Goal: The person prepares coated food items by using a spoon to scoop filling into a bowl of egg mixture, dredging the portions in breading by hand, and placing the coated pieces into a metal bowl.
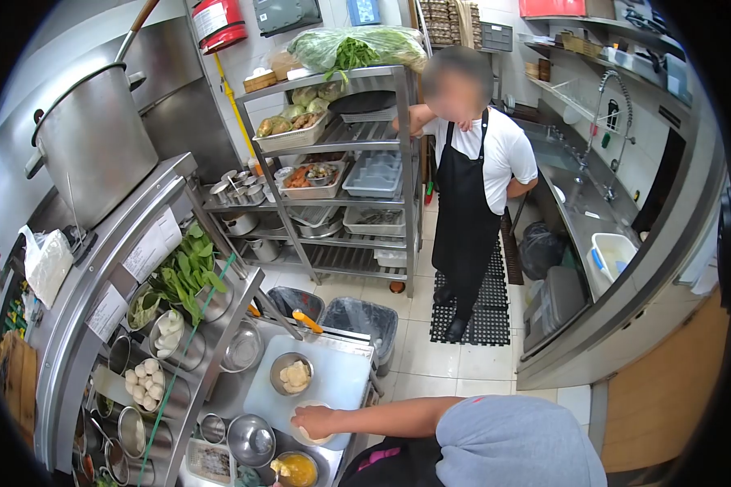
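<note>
My right hand (313, 422) is over a pale round item (311, 435) at the lower edge of the white cutting board (260, 398), its fingers bent down onto it. Just a sliver of my left hand (278, 483) shows at the bottom edge of the view, against a yellow-coated piece (281, 467) beside a bowl of yellow liquid (300, 469). A metal bowl with pale pieces (296, 377) stands on the board above my right hand. Left of the yellow liquid is a shiny metal bowl (251, 439).
An orange-handled tool (307, 321) lies at the board's far edge. At left, a shelf holds pots of greens (188, 272) and white balls (144, 385). A person in a black apron (466, 187) stands beyond, near a metal rack (345, 207) and grey bins (365, 321).
</note>
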Available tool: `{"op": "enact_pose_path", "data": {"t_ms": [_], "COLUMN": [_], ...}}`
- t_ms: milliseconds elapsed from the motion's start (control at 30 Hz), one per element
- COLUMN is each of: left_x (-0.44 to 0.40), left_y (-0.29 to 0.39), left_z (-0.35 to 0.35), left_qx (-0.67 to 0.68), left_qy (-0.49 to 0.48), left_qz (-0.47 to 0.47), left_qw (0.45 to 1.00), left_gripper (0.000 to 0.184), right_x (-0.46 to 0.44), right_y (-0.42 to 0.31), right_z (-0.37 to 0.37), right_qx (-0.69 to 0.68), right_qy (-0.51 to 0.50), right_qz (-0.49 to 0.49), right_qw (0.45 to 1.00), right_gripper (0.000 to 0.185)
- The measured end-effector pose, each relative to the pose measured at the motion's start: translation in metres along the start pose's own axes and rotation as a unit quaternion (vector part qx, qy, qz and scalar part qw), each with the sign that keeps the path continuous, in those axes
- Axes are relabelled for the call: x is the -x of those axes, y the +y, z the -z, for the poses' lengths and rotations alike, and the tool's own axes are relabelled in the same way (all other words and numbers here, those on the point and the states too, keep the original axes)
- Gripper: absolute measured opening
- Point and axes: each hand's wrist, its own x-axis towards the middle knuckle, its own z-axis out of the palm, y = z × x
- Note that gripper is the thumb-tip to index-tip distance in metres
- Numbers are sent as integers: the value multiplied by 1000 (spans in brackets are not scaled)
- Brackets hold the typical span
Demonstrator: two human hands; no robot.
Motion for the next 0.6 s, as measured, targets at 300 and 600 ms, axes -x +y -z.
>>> {"op": "enact_pose_path", "data": {"t_ms": [300,600], "left_x": [-8,8], "left_y": [9,-9], "left_z": [-6,-10], "left_qx": [105,51], "left_qy": [-18,27], "left_qz": [11,-19], "left_qw": [994,998], "left_gripper": [28,27], "right_x": [5,65], "right_y": [12,-13], "right_z": [-10,67], "right_qx": [-203,-373], "right_qy": [40,204], "right_qz": [39,-2], "right_qw": [978,905], "right_gripper": [61,56]}}
